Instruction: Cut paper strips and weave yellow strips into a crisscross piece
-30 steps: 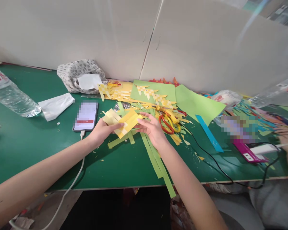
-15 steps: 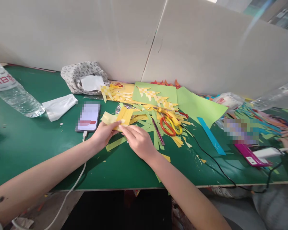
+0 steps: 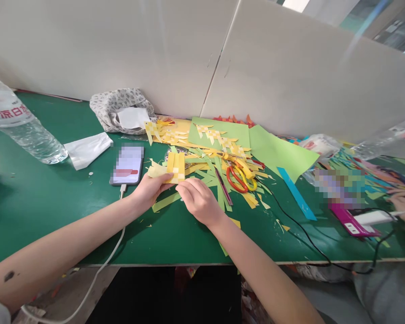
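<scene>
My left hand pinches a small woven piece of yellow paper strips just above the green table. My right hand is closed beside it, fingertips touching the piece's lower edge. Loose green and yellow paper strips lie scattered under and behind both hands. Red-and-yellow scissors and a dark pen rest just right of my right hand.
A phone on a white cable lies left of my hands. A water bottle, white tissue and cloth pouch sit at the left. Green sheets lie behind. Another person's hand and a pink device are at the right.
My right hand moved left from beside the scissors onto the woven piece. The piece has turned from lying slanted to more upright in my left hand.
</scene>
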{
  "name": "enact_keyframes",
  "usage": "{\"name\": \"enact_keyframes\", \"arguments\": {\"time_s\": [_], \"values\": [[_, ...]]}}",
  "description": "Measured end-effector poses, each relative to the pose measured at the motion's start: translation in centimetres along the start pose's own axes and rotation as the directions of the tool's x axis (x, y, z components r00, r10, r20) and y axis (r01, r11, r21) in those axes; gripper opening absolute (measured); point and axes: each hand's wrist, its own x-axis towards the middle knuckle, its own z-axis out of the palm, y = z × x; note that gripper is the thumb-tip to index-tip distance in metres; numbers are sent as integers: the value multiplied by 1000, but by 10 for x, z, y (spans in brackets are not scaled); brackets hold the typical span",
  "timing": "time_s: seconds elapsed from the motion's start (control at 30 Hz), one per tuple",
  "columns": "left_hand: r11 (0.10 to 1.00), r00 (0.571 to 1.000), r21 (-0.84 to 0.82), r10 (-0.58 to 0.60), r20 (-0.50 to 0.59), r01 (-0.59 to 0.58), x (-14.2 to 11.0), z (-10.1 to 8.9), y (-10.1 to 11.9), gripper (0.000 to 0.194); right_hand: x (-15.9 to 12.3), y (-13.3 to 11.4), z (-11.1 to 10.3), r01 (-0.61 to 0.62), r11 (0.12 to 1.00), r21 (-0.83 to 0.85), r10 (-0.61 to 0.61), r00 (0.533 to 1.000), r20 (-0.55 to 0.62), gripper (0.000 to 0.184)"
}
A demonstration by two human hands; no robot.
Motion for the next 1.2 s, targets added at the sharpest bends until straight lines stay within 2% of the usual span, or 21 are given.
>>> {"name": "enact_keyframes", "arguments": {"time_s": [0.2, 0.43, 0.6, 0.73, 0.8, 0.83, 0.87, 0.9, 0.97, 1.03, 1.1, 1.2], "values": [[1000, 999, -16, 21, 38, -20, 2, -3, -4, 18, -1, -1, 2, -76, 997, 33, 74, 996, 54, 21], [1000, 999, 18, 6, 44, -7, 3, -4, -5, 28, -3, -1, 4, -77, 997, -14, 77, 996, 46, 21], [998, 998, 29, 53, 28, -54, 3, -6, -7, 31, -4, -2, 3, -125, 988, 95, 117, 989, 88, 24], [993, 995, 46, 105, 0, -105, 3, -5, -6, 35, -4, -4, 4, -106, 980, 169, 101, 994, 37, 21], [987, 989, 52, 150, -17, -149, 2, -4, -4, 36, -4, -4, 5, -201, 944, 261, 211, 977, -10, 16], [983, 984, 56, 177, -20, -176, 2, -4, -3, 36, -3, -4, 6, -292, 898, 329, 316, 948, -23, 14], [977, 979, 60, 205, -17, -204, 1, -4, -2, 36, -2, -3, 6, -398, 820, 412, 441, 897, -11, 14], [970, 971, 66, 237, -11, -236, 0, -3, -1, 36, 0, -2, 7, -503, 705, 499, 564, 825, 35, 15], [950, 953, 84, 303, -6, -301, -1, -2, -1, 36, 2, 1, 8, -652, 402, 643, 729, 652, 206, 19], [927, 933, 107, 360, 3, -358, -2, -2, -2, 36, 4, 5, 9, -701, 117, 703, 771, 511, 381, 24], [909, 918, 136, 396, 16, -395, -2, -2, -4, 37, 4, 9, 11, -701, -48, 712, 759, 438, 482, 27], [893, 908, 175, 417, 29, -416, -1, -3, -6, 37, 4, 11, 12, -702, -120, 702, 729, 418, 542, 29]]}}
